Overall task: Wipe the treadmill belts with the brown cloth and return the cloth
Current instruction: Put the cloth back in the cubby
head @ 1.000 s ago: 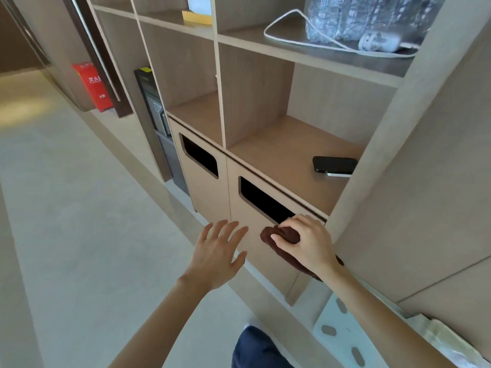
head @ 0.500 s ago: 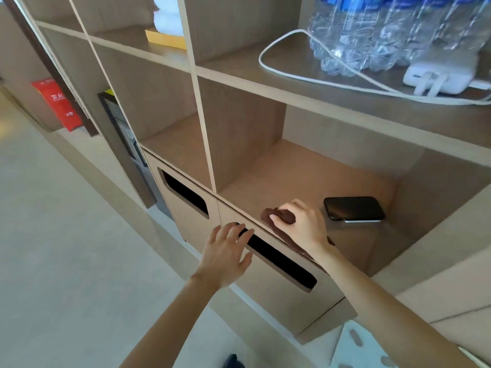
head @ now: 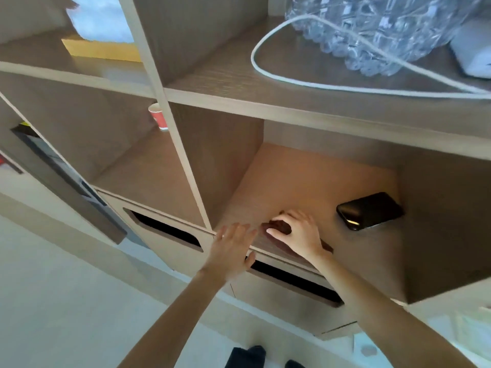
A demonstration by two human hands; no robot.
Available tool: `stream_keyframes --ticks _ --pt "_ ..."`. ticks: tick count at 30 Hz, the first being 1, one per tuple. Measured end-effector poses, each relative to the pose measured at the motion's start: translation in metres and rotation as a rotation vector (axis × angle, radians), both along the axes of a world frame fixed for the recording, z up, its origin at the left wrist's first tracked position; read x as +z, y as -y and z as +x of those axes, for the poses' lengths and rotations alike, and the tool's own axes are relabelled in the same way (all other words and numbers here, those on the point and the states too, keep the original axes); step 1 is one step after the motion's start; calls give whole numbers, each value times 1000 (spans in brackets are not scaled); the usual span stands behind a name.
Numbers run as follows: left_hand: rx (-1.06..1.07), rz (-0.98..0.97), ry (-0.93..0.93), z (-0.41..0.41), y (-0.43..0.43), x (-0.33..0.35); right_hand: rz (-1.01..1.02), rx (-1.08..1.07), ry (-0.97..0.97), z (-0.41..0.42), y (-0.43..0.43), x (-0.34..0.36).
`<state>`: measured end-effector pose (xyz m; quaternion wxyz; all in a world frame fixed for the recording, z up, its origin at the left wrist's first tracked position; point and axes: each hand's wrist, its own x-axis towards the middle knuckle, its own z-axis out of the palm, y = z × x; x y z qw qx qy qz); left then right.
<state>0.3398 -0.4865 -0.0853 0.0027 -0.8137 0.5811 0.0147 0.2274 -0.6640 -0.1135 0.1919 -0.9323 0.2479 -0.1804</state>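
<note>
The brown cloth point(head: 280, 227) lies bunched on the floor of a wooden shelf compartment point(head: 305, 181), near its front edge. My right hand point(head: 297, 233) is on top of it, fingers curled round the bunched part; most of the cloth is hidden under the palm. My left hand point(head: 231, 251) hovers just left of it at the compartment's front edge, fingers straight and together, holding nothing. No treadmill is in view.
A black phone point(head: 369, 210) lies right of the cloth in the same compartment. The shelf above holds a pack of water bottles point(head: 372, 30), a white cable point(head: 292, 78) and a white charger point(head: 475, 49). A red paper cup point(head: 159, 116) stands in the left compartment. Drawers with slot handles point(head: 170, 229) sit below.
My right hand has carried the cloth up from in front of the drawer onto the compartment floor. My left hand followed upward beside it. The view moved closer to the shelf.
</note>
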Motion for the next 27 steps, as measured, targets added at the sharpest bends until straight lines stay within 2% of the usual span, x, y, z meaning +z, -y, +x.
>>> stream_keyframes --ticks 4,7,9,11,17,23,25,27 --pt "-173 -66 -52 12 18 -6 68 11 158 -29 5 3" --pt "-384 -272 -67 17 28 -9 86 -22 279 -65 2 0" --pt "-496 -366 -72 18 33 -11 75 -14 251 -83 -6 -4" --pt "-555 -391 -99 16 39 -12 81 -33 144 -90 -12 -6" --pt "-489 -372 -221 14 43 -21 -18 -111 -6 -80 -19 1" --pt "-484 -390 -204 12 42 -27 -235 -74 18 -75 -25 13" --pt "-458 -407 -191 14 42 -25 -146 -100 36 -69 -25 22" --pt "-388 -453 -241 18 41 -21 55 -100 50 -64 -23 35"
